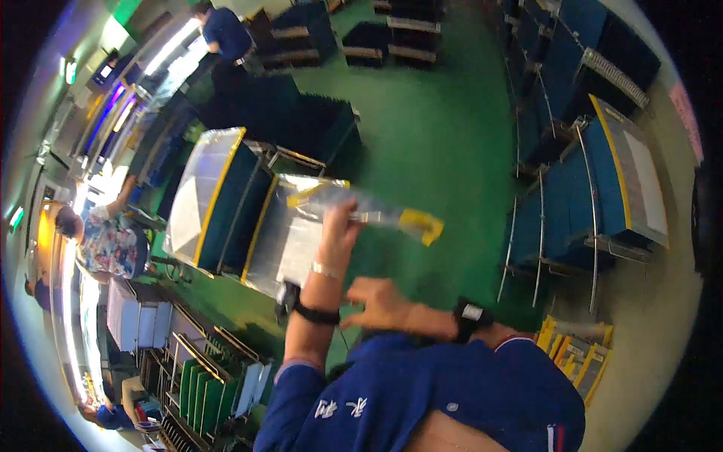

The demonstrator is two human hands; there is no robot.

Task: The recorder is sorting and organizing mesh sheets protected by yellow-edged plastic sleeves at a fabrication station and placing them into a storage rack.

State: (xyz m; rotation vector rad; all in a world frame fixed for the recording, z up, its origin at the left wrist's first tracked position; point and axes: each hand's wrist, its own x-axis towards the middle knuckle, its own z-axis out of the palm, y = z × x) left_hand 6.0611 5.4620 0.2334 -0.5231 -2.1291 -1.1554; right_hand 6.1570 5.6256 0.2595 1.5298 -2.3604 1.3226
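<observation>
Nearest us, our right hand (380,301) hangs loosely curled and empty, just above the blue sleeve, touching nothing. Above it our left hand (339,226) is raised, fingers closed around one end of a long clear bag with a yellow tip (384,215). The bag's long axis runs from that grip out to the right, so its free yellow end lies nearer our right hand. Just behind stand plastic-wrapped blue carts (226,200), then the green floor (437,135).
</observation>
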